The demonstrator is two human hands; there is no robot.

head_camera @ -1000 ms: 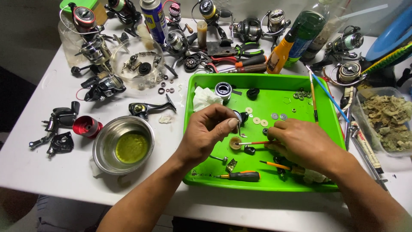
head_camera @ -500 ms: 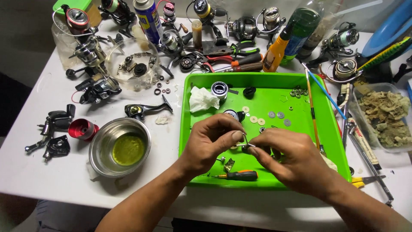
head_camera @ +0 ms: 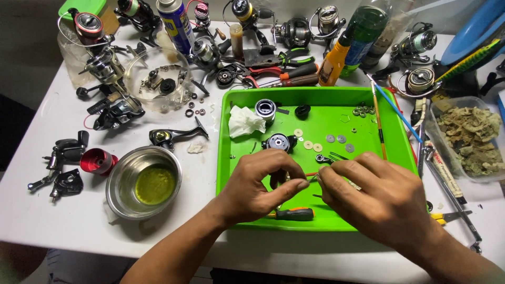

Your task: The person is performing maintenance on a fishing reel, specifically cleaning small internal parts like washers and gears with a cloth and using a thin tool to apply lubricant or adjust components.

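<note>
White table (head_camera: 31, 221), crowded at its far edge with fishing reels; bare room only along the near left. A steel bowl (head_camera: 143, 181) of yellowish liquid stands left of the green tray (head_camera: 392, 134). Over the tray's near half, the left hand (head_camera: 258, 186) and right hand (head_camera: 376, 197) meet fingertip to fingertip, both pinched on a small metal part (head_camera: 312, 178).

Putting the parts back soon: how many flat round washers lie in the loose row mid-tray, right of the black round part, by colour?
Cream washers: 3
Grey washers: 3
Total: 6
</note>
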